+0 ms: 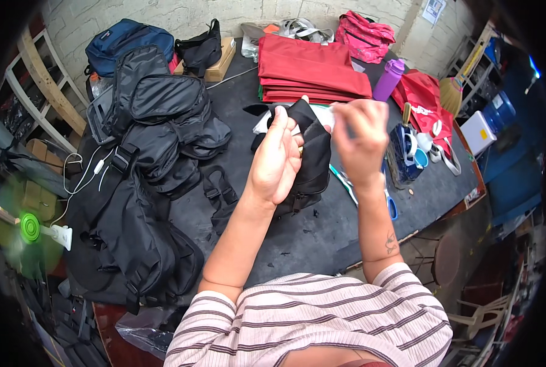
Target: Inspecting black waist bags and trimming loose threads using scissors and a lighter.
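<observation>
My left hand (277,160) is closed on a small black fabric bag (314,156), held up over the dark table. Its thumb points up and its fingers wrap the near side of the cloth. A zipper shows along the bag's lower end. Just right of the bag, my right hand (363,137) is raised with its fingers curled together, slightly smeared by motion. What its fingertips pinch, if anything, is too small to make out. Behind the bag lies something white (323,115), partly hidden. Blue-handled scissors (392,208) lie partly behind my right forearm.
Black backpacks (157,153) pile up on the left of the table (248,257). Folded red cloth bags (306,67) are stacked at the back, beside a purple bottle (388,80). A dark tool box (403,160) stands to the right. A green fan (30,227) is at the left edge.
</observation>
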A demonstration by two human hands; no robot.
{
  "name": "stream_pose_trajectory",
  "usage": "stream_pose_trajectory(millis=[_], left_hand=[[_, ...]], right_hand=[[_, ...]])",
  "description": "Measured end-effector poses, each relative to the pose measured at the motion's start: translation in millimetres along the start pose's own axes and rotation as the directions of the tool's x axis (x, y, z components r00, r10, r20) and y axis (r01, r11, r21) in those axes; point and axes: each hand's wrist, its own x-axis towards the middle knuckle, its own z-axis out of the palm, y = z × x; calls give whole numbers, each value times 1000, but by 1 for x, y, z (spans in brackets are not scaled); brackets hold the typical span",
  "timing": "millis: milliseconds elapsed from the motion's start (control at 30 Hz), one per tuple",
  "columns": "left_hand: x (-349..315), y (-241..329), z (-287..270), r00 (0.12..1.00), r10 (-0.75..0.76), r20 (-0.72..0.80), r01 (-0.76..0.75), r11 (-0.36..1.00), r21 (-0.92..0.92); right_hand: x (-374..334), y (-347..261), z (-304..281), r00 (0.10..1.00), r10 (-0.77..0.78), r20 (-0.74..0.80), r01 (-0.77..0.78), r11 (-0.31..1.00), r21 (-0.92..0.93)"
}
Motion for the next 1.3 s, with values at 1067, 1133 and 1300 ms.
stream_pose_trajectory(millis=[1067,1133,1300], left_hand=[[-16,54,-22,994,-101,44,110,946,-306],[-24,48,-18,993,-4,-116,-19,981,-193],[-32,39,2,993,43,-114,-57,991,-122]], right_hand=[[-145,53,-25,565,341,752,-332,-740,585],[-151,67,-19,453,416,789,-425,-677,601],[-173,68,24,205,441,874,-533,-698,478]])
